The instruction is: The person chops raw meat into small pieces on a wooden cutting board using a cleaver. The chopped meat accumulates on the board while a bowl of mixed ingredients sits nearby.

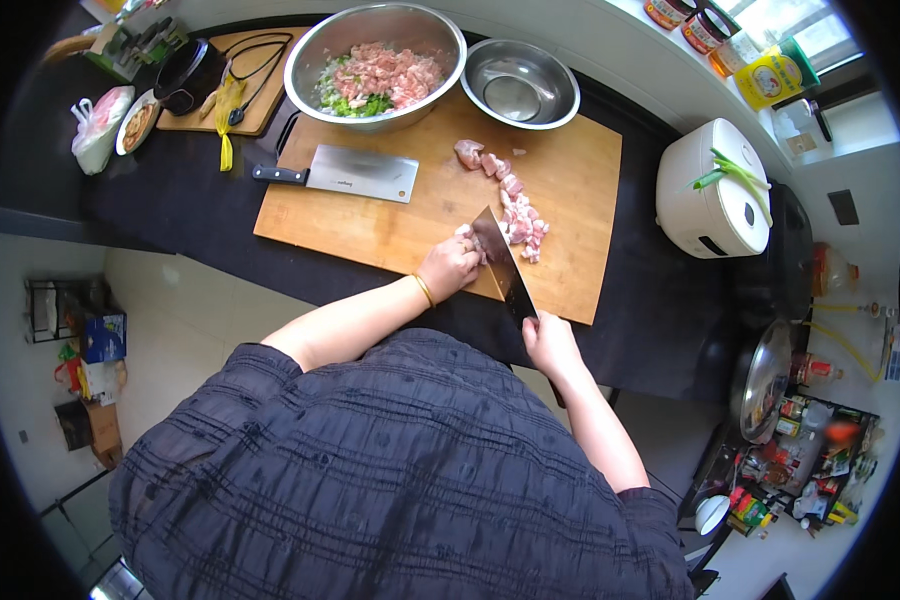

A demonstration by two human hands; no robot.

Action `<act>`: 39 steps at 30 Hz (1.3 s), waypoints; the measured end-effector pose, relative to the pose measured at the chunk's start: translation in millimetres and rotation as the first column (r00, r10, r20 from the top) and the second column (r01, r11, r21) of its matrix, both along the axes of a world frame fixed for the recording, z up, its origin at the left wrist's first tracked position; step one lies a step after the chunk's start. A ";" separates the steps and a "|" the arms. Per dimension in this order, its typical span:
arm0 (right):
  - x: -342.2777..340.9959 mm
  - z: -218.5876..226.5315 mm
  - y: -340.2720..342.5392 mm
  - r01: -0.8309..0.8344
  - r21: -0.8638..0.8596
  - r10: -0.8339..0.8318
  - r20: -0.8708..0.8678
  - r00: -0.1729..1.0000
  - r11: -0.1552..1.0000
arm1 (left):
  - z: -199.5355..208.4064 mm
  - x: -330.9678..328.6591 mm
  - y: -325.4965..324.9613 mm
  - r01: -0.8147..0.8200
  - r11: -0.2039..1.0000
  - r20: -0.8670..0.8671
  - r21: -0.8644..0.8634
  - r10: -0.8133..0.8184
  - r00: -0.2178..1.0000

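My right hand (552,345) grips the handle of a kitchen knife (503,262) with a wide dark blade, near the front edge of the wooden cutting board (440,180). The blade slants up and to the left across the board. Just left of it, my left hand (450,264) has its fingers curled and pressed on pale pink raw meat (464,231), mostly hidden under the fingers. Right of the blade, chopped meat pieces (518,212) trail away toward the far side. A cleaver (362,174) with a black handle lies flat on the board's left part.
Behind stand a large steel bowl (300,72) of minced meat and chopped greens and a smaller steel bowl (560,88). A white rice cooker (685,190) with green onion (735,175) on top stands right. Left are a black pot (185,78) and a small board (260,48) with a cord.
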State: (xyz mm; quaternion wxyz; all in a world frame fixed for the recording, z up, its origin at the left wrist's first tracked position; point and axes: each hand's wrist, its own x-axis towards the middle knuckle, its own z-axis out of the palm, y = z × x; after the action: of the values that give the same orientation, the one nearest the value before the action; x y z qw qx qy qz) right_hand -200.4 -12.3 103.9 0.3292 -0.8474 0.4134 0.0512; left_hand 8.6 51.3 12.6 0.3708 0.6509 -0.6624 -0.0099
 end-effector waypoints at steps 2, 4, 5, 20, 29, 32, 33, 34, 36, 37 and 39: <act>5.8 -8.0 -5.1 0.008 -0.003 -0.007 0.044 0.999 1.000 | 0.3 -2.2 3.0 -0.001 1.000 0.003 0.018 0.001 1.000; 25.4 -14.7 -8.5 0.035 -0.035 -0.032 0.085 0.996 0.999 | -2.0 -2.2 3.2 -0.007 1.000 0.033 -0.004 0.007 0.999; 35.3 -19.0 -12.4 0.098 -0.028 -0.096 0.062 0.993 0.995 | -0.6 -2.7 4.4 -0.009 1.000 0.022 -0.006 0.009 1.000; 12.3 11.2 18.2 0.047 -0.041 -0.042 0.128 0.991 0.998 | -1.5 -7.7 7.9 -0.094 0.995 -0.078 -0.039 0.091 0.993; 17.5 11.4 18.3 0.016 -0.045 -0.012 0.084 0.996 0.999 | -4.9 -7.3 8.0 -0.059 0.997 0.004 -0.053 0.060 0.998; 21.4 9.6 15.7 -0.009 -0.066 0.013 0.065 0.998 0.998 | -7.1 -6.4 8.2 -0.047 0.996 -0.003 -0.073 0.047 0.999; 22.1 5.7 14.6 -0.017 -0.079 0.023 0.073 0.997 0.997 | -7.4 -5.9 7.8 -0.041 0.996 -0.004 -0.073 0.041 0.999; 23.1 3.6 13.4 -0.025 -0.092 0.032 0.080 0.996 0.995 | -7.7 -5.6 7.5 -0.036 0.997 -0.005 -0.073 0.035 0.999; 28.4 4.5 11.1 -0.029 -0.086 0.034 0.056 0.998 0.996 | -7.2 -4.4 7.7 -0.033 0.996 0.009 -0.081 0.034 0.999; 31.4 4.6 9.9 -0.032 -0.082 0.035 0.044 0.998 0.996 | -7.3 -4.0 8.0 -0.033 0.996 0.016 -0.084 0.034 0.999; 38.6 3.6 7.7 -0.034 -0.089 0.039 0.061 0.997 0.995 | -8.2 -3.3 8.6 -0.026 0.997 0.016 -0.071 0.027 0.999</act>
State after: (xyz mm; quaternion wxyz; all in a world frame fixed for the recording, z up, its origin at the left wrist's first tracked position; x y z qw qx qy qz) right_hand -161.8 -4.6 107.5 0.3034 -0.8697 0.3891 0.0123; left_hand 5.3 59.9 4.4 0.3881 0.6460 -0.6568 0.0242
